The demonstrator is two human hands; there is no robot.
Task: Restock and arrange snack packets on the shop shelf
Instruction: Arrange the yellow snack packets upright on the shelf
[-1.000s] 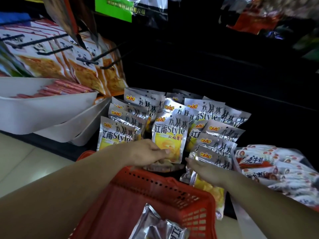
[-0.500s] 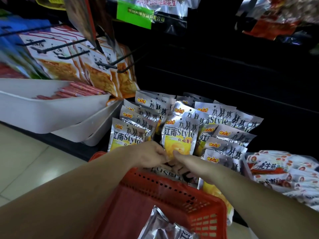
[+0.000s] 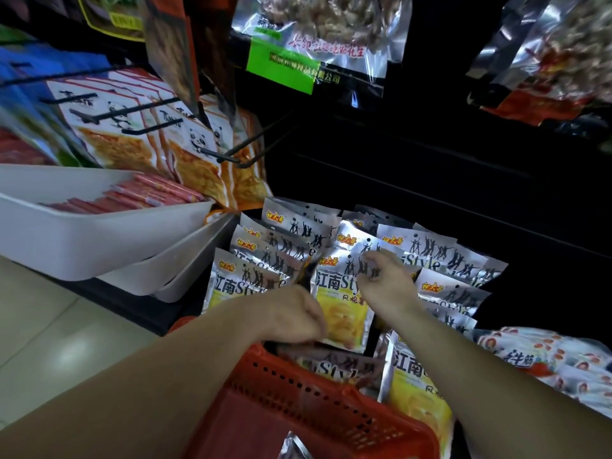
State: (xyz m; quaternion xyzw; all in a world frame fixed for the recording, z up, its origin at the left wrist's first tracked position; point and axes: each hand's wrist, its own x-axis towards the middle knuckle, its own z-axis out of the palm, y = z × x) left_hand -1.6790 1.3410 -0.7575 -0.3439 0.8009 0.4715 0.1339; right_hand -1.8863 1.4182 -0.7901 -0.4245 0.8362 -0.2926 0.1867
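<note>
Silver and yellow ahead, red below.
My packets (image 3: 341, 293) are silver above and yellow below, with black dancing figures, black lettering and an orange logo; my basket (image 3: 318, 412) is red with rows of holes, the trays (image 3: 82, 240) white, the label (image 3: 281, 66) green.

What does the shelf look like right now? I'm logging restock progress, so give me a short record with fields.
left hand: grips the lower left edge of the centre packet
right hand: fingers curled on that packet's upper part
shelf stock: silver and yellow packets standing in overlapping rows
basket: red, below the hands, with a loose packet inside
left of stock: white trays, red sticks in the top one
above trays: panda packets hanging on hooks
</note>
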